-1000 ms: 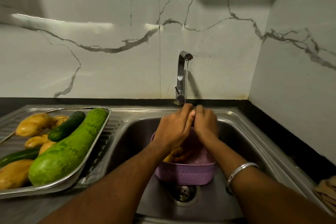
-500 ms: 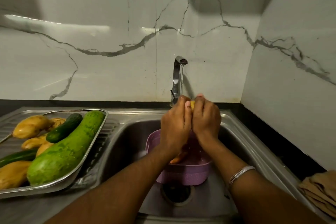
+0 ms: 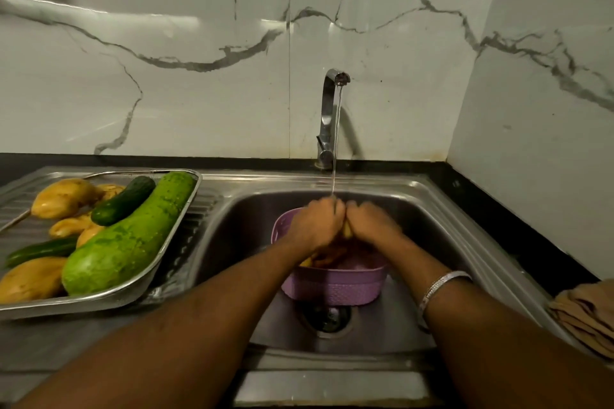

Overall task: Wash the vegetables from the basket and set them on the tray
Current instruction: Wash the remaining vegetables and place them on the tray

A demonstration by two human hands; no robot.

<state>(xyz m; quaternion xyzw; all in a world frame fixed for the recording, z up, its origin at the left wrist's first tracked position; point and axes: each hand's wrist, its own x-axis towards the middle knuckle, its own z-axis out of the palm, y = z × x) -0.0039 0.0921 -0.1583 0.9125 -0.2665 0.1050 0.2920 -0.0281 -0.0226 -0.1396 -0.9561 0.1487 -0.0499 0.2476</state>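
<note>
Both hands meet under the running tap [image 3: 333,100], above the purple basket [image 3: 332,287] that stands in the sink. My left hand [image 3: 315,224] and my right hand [image 3: 370,224] are shut together on a small yellow vegetable [image 3: 347,232], of which only a sliver shows between them. The water stream lands on my fingers. More yellow pieces [image 3: 312,261] lie in the basket, mostly hidden by my wrists. On the left drainboard the steel tray [image 3: 109,297] holds a large green gourd [image 3: 129,236], two dark cucumbers [image 3: 123,201] and several yellow potatoes [image 3: 61,197].
The steel sink [image 3: 442,226] has its drain [image 3: 327,317] just in front of the basket. A folded brown cloth [image 3: 588,312] lies on the black counter at the right edge. Marble wall tiles rise behind and to the right.
My hands, still clasped on the vegetable, have dropped from just under the spout to lower over the basket. The view has tilted slightly.
</note>
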